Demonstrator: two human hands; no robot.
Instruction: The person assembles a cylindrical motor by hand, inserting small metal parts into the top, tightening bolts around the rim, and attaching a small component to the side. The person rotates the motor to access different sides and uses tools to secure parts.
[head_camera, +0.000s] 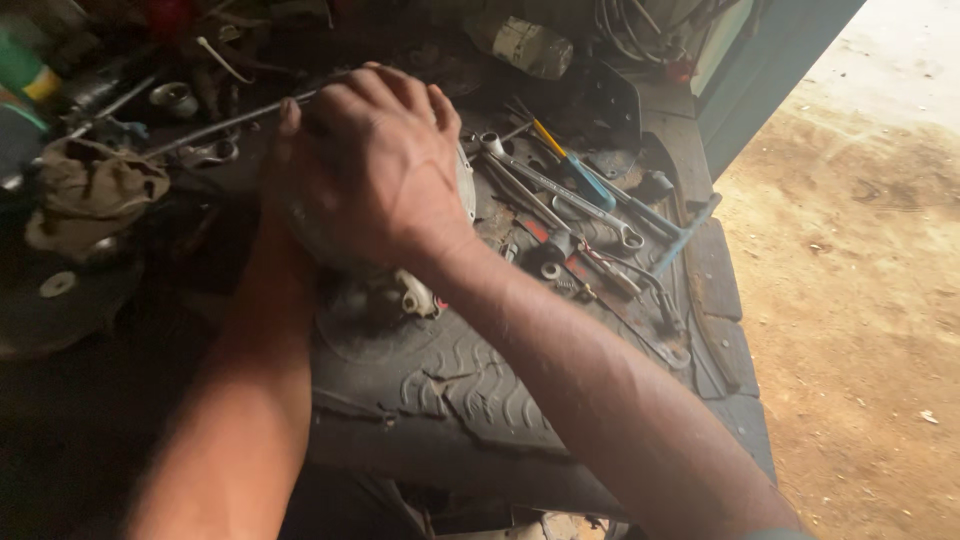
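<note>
Single head view, looking steeply down and forward from close above the bench (720, 290), both forearms entering from 6 o'clock. Bench clutter is filling centre to 10 o'clock; sunlit dirt ground (860, 300) is showing at 3 o'clock.

Right hand (385, 165) on top of a metal engine part (400, 285), left hand (285, 175) tucked under it. Part sitting on a worn tyre (450, 390). Long wrench (225, 125) off to the left, rag (90, 195) further left, spanners (565, 195) right.
</note>
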